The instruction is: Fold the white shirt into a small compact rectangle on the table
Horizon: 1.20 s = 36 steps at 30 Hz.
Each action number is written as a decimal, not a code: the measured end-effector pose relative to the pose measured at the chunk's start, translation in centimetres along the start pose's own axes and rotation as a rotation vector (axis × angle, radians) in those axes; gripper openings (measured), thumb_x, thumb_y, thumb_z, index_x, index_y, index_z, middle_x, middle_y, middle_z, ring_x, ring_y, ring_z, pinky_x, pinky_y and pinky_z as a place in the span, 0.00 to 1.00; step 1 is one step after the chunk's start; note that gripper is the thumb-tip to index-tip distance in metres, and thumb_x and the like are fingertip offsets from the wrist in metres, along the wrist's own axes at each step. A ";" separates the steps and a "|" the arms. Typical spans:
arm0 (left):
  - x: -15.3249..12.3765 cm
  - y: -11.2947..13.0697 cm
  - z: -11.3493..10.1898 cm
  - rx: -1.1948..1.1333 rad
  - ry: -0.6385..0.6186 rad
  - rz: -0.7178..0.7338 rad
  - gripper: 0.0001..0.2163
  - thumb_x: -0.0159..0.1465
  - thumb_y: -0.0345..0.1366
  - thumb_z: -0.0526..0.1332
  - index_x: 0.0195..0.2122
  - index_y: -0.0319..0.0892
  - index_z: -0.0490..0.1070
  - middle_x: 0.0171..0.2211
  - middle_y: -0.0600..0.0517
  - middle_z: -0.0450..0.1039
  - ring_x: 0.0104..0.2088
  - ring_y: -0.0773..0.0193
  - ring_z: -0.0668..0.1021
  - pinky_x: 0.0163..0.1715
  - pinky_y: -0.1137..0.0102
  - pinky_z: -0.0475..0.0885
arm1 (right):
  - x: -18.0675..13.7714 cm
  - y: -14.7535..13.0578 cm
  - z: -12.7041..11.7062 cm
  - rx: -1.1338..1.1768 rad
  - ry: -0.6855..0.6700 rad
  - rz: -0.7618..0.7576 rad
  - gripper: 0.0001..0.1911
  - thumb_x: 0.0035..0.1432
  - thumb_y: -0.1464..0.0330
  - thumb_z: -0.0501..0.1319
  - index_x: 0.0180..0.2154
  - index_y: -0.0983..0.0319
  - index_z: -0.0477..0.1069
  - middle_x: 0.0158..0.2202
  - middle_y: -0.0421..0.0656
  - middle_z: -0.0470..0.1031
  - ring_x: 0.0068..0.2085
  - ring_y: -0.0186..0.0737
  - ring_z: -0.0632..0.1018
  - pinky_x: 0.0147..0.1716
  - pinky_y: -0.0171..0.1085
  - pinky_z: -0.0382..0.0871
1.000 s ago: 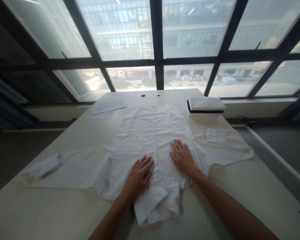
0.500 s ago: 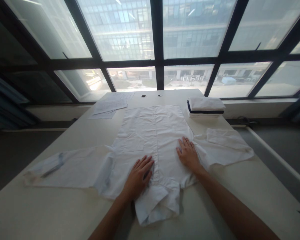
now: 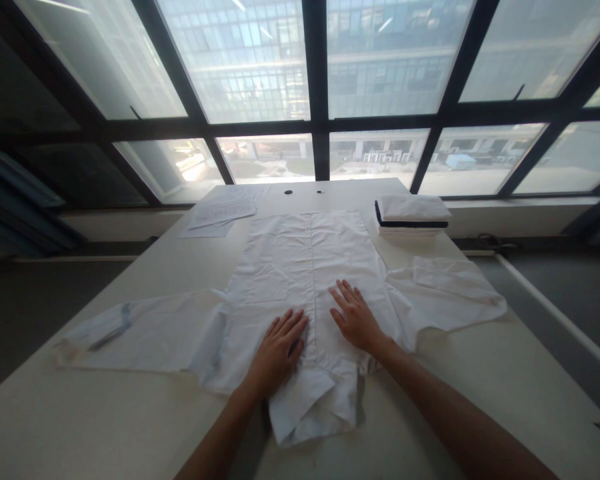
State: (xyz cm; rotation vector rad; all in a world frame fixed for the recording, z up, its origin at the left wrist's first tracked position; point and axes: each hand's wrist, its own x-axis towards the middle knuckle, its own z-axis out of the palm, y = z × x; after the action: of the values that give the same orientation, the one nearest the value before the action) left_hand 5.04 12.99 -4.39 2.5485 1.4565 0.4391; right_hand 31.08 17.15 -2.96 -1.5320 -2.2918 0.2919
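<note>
Head view: laid out mid-worktop, white button-front shirt, collar nearest, hem toward windows, w/ sleeves out to both sides. Down shirt's middle, placket; on pic-L half, patch pocket. Resting palm-down on shirt just L of placket, near collar, left hand, w/ fingers extended, only slightly spread. Over other half, R of placket, palm-down & a bit farther up, right hand, w/ fingers lightly spread, thumb held apart; can't tell if pressing. At far L of worktop, overlapping printed sheets; at far R, near sleeve but apart, folded cloth stack, white w/ one dark layer.
</note>
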 end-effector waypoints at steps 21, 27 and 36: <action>4.3 4.4 3.1 0.141 -0.021 0.054 0.30 0.76 0.46 0.45 0.74 0.35 0.47 0.73 0.40 0.49 0.73 0.52 0.52 0.70 0.49 0.54 | -0.9 -1.0 0.7 -0.044 -0.121 -0.197 0.30 0.71 0.67 0.47 0.71 0.65 0.55 0.73 0.50 0.53 0.74 0.46 0.52 0.71 0.54 0.43; 4.0 4.5 2.2 0.122 -0.047 0.039 0.31 0.76 0.49 0.46 0.74 0.38 0.47 0.73 0.42 0.49 0.73 0.49 0.53 0.69 0.48 0.53 | -1.0 -1.1 0.4 -0.041 -0.102 -0.148 0.29 0.72 0.66 0.47 0.71 0.63 0.56 0.73 0.47 0.53 0.73 0.45 0.52 0.71 0.52 0.43; 3.9 4.2 2.1 0.105 -0.029 0.042 0.27 0.74 0.45 0.52 0.72 0.47 0.55 0.72 0.48 0.53 0.73 0.49 0.53 0.70 0.48 0.52 | -0.8 -0.7 0.3 -0.067 -0.067 0.079 0.30 0.72 0.58 0.48 0.71 0.60 0.57 0.74 0.47 0.50 0.74 0.48 0.50 0.70 0.53 0.40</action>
State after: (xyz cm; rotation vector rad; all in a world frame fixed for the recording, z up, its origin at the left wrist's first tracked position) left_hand 11.04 14.21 -4.43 2.6592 1.4555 0.3380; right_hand 30.65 16.18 -3.16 -1.6735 -2.3175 0.2942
